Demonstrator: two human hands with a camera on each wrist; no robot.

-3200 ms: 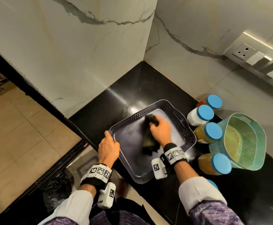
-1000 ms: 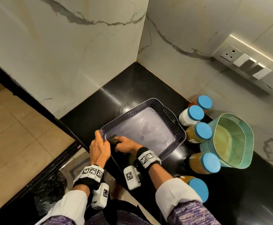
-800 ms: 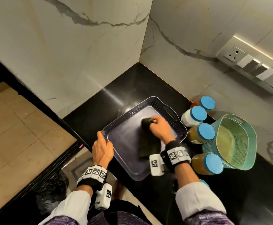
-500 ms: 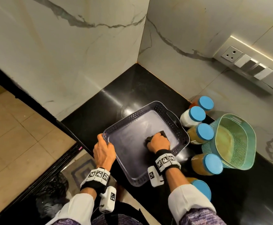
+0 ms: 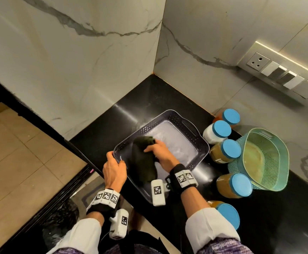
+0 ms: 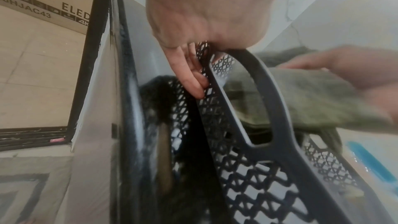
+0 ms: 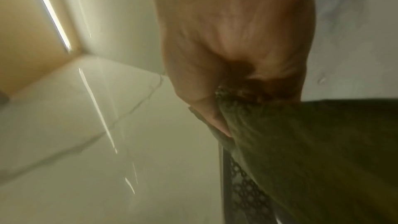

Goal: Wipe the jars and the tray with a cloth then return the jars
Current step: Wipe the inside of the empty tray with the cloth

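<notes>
pinching a bunched fold of the dark green cloth (image 5: 144, 160), the right hand (image 5: 159, 152) presses it to the floor of the grey tray (image 5: 189, 125) at centre frame, while the left hand (image 5: 113, 170) grips its lower-left rim. soft and limp, the cloth needs gathering; the tray looks light and likely to slide, so its rim is the place to hold. five blue-lidded jars (image 5: 224, 153) wait right of the tray, probably heavy and smooth, best clasped round the body.

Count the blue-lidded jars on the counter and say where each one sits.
5, all right of the tray: one by the wall, a white one, an amber one, another in front of the teal basket, and one half hidden behind the right sleeve. The basket could hide more.
</notes>
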